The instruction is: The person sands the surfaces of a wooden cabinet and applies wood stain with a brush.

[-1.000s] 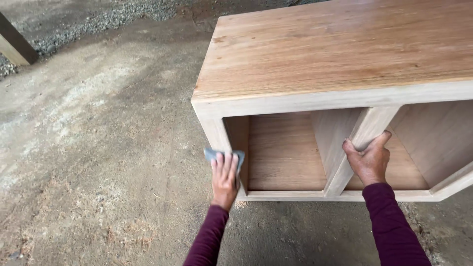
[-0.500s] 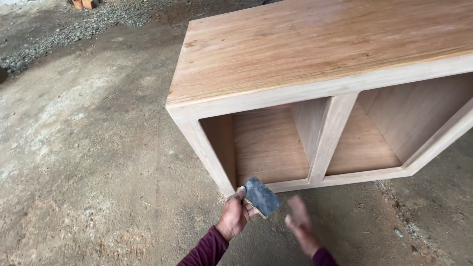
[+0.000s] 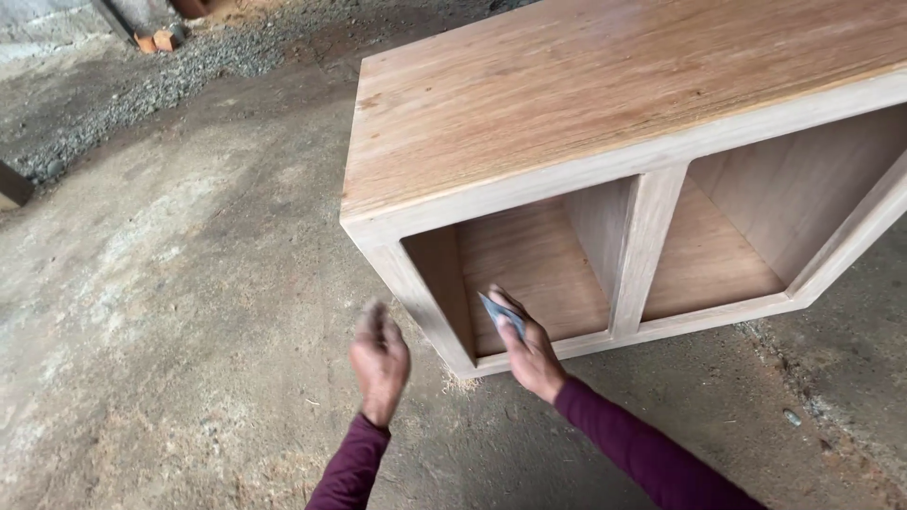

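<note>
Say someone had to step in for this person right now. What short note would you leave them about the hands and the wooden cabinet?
Right hand: pinches a small grey sanding pad at the cabinet's left opening, near the bottom front rail.
Left hand: empty, blurred, in the air just left of the cabinet's front corner.
Cabinet: bare wood, two open compartments, on a dusty concrete floor.
Done: sawdust lies by the corner.
Left: cannot tell which faces need sanding.

Concrete floor (image 3: 170, 312): bare, rough, stained in patches, with pale sawdust scattered over the lower left. Loose wood shavings (image 3: 460, 382) lie in a small clump on the floor. Gravel (image 3: 189, 71): grey strip running along the upper left. Two small reddish blocks (image 3: 156, 40), possibly brick pieces, sit at its far end, just beside each other. Dark timber end (image 3: 13, 184) enters at the left edge. Small pale chip (image 3: 792, 416) lies at lower right.
</note>
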